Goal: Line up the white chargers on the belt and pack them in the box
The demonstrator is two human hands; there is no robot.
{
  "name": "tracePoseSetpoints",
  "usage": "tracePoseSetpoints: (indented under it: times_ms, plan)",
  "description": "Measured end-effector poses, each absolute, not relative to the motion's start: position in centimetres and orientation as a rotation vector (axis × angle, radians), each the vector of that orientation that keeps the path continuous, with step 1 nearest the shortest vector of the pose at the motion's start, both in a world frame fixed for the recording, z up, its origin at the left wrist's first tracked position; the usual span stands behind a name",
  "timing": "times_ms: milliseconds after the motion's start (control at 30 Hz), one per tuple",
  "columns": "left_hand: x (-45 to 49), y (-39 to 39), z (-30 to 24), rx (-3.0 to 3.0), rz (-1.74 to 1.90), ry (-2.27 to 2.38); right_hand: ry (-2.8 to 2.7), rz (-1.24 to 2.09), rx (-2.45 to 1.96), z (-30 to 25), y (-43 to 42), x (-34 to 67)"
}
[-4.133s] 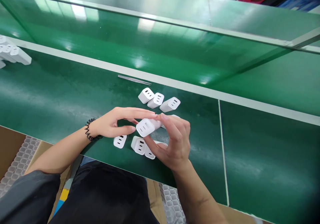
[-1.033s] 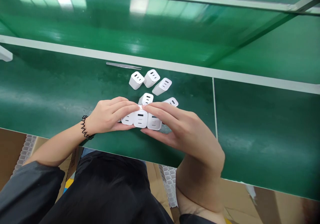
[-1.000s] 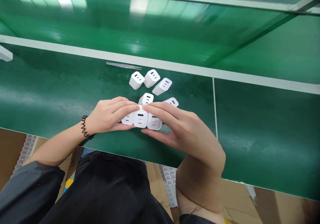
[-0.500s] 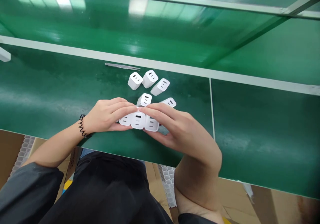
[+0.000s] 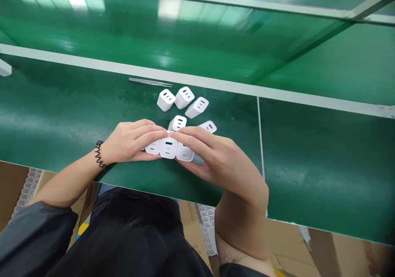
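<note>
Near the front of the green bench, a row of white USB wall chargers (image 5: 168, 149) is squeezed side by side, their port faces toward me. My left hand (image 5: 132, 141) wraps the left end of the row, fingers over the top and thumb below. From the other side my right hand (image 5: 212, 153) grips the right-end charger (image 5: 184, 152) in the same way. Both sets of fingertips nearly meet above the middle charger. Just behind the row stands another white charger (image 5: 178, 122), partly hidden by my fingers. One more charger (image 5: 209, 126) shows beyond my right hand.
Farther back stand three loose chargers (image 5: 166, 100), ports up. Metal tweezers (image 5: 150, 82) lie by the white rail (image 5: 216, 82) at the back. A white object (image 5: 5, 68) sits at the left edge. Cardboard and trays with cells (image 5: 207, 223) are below the bench edge.
Almost nothing differs. Both hands and the gripped row sit very slightly farther left in the picture, with the whole view shifted a little the same way.
</note>
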State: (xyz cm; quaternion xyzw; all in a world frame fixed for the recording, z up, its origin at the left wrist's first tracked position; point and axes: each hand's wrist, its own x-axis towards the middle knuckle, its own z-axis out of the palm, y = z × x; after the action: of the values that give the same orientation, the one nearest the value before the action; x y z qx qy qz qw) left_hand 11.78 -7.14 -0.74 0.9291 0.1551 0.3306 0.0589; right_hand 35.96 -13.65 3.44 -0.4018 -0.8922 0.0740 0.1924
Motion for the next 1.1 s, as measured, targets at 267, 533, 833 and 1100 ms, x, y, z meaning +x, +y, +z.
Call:
tracePoseSetpoints:
  times_ms: [267,533,833,1100]
  plan:
    - [11.69,-7.11,-0.45,2.834,0.98,0.45,-2.522,0.271,-1.133,3.32,-13.63,35.81]
    - [11.79,-7.14,-0.47,2.759,1.002,0.429,-2.501,0.236,-1.127,3.46,-13.8,35.79]
    - [11.85,-7.24,-0.59,2.628,0.947,0.424,-2.492,0.226,-1.095,3.85,-13.8,35.51]
    - [11.82,-7.47,-0.46,2.603,0.879,0.401,-2.483,0.293,-1.095,3.83,-13.82,35.53]
